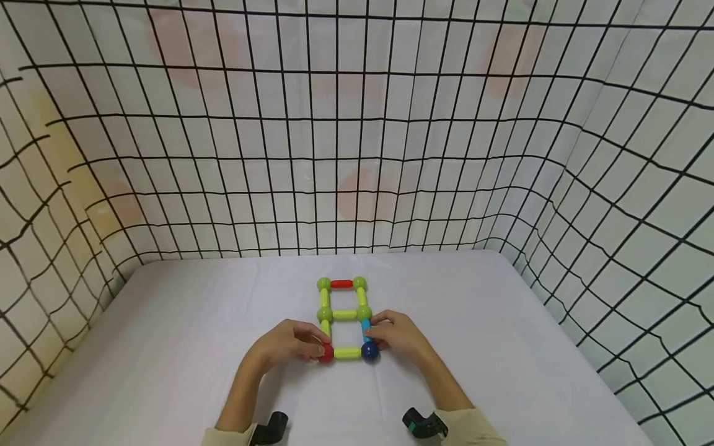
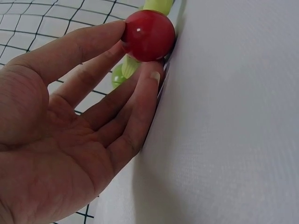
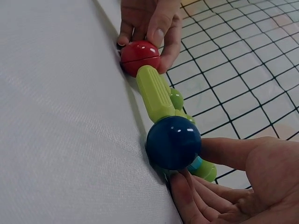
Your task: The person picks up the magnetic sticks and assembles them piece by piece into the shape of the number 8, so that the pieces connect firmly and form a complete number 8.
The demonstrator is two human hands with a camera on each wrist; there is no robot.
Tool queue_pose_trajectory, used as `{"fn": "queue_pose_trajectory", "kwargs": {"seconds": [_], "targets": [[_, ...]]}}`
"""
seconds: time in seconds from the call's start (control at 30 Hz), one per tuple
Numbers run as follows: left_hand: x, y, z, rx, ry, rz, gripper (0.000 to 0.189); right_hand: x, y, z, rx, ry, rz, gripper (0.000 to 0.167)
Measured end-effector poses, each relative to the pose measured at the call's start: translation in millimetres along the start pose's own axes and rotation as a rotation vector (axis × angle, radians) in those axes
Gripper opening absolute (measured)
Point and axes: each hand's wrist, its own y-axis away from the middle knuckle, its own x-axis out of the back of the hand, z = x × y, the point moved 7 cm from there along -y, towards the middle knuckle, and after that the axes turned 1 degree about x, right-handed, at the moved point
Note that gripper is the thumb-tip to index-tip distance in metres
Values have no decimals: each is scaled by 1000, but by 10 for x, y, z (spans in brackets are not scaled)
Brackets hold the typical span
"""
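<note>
A ladder-shaped frame of toy rods and balls lies flat on the white table, with several green balls (image 1: 325,314) and yellow-green rods (image 1: 344,314). My left hand (image 1: 291,341) pinches the red ball (image 2: 149,35) at its near left corner between thumb and fingers. At the near right corner sits a dark blue ball (image 3: 174,143), joined to the red one by a yellow-green rod (image 3: 155,93). My right hand (image 1: 400,336) holds the light blue rod (image 1: 365,328) just behind the dark blue ball, fingers on its right side. In the right wrist view, that ball hides most of this rod.
A red rod (image 1: 341,284) forms the far end of the frame. White cloth covers the table (image 1: 195,322). Black wire mesh (image 1: 334,158) backed by white sheeting rises behind the table and along both sides.
</note>
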Motion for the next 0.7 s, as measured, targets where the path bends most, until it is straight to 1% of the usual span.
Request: {"fn": "queue_pose_trajectory", "kwargs": {"seconds": [0.2, 0.7], "targets": [[11, -12, 12, -16, 0, -17, 27, 6, -28, 10, 1, -6, -6, 39], [17, -24, 29, -30, -30, -26, 24, 1, -47, 9, 21, -14, -17, 37]]}}
